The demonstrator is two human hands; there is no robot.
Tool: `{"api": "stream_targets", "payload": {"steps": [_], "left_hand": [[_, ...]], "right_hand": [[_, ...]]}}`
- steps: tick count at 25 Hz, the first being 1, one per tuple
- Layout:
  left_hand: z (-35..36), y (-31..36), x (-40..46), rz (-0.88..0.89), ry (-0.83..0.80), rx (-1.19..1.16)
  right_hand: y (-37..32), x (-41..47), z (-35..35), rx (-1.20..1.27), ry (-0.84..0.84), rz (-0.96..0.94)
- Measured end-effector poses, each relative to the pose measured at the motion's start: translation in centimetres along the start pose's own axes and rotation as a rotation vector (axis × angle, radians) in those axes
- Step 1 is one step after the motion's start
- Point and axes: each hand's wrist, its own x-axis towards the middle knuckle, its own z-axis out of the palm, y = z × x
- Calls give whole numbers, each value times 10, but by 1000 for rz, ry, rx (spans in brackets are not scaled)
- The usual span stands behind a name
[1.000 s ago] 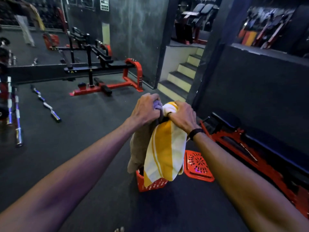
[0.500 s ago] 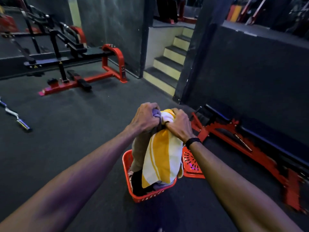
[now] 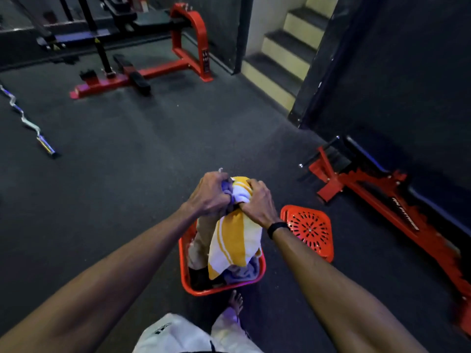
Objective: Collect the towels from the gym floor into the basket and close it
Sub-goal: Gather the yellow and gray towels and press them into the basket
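A bundle of towels hangs from both my hands over the red basket (image 3: 184, 261) on the gym floor. The yellow-and-white striped towel (image 3: 233, 243) is in front, with a beige towel (image 3: 204, 238) behind it; their lower ends reach into the basket. My left hand (image 3: 209, 197) grips the top of the bundle on its left side. My right hand (image 3: 256, 202), with a black band at the wrist, grips the top on the right. A greyish-blue cloth (image 3: 242, 272) lies in the basket. The red perforated lid (image 3: 309, 229) lies flat on the floor just right of the basket.
A red weight machine frame (image 3: 382, 197) runs along the dark wall at right. Another red-and-black bench machine (image 3: 142, 72) stands at the back. A curl bar (image 3: 28, 121) lies on the floor at left. Steps (image 3: 283, 54) rise at the back. My bare foot (image 3: 235, 301) is beside the basket.
The view has tipped down and come closer to the basket. The towel bundle has dropped lower, its ends now inside the basket. Both hands keep the same grip.
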Motion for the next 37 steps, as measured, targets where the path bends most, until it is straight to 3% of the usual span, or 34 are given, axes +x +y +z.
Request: {"api": "stream_targets", "payload": {"steps": [10, 19, 26, 32, 34, 37], "left_hand": [[69, -51, 3, -183, -228, 156], [153, -141, -11, -52, -366, 491], [252, -242, -19, 20, -454, 544], [278, -285, -29, -12, -525, 567], [269, -287, -24, -48, -508, 571], [250, -288, -14, -93, -406, 538]], "right_hand": [[64, 11, 56, 24, -227, 125], [124, -6, 155, -278, -352, 128], [200, -12, 266, -424, -529, 129], [234, -3, 306, -428, -695, 115], [228, 2, 305, -407, -670, 89], [219, 4, 293, -532, -417, 96]]}}
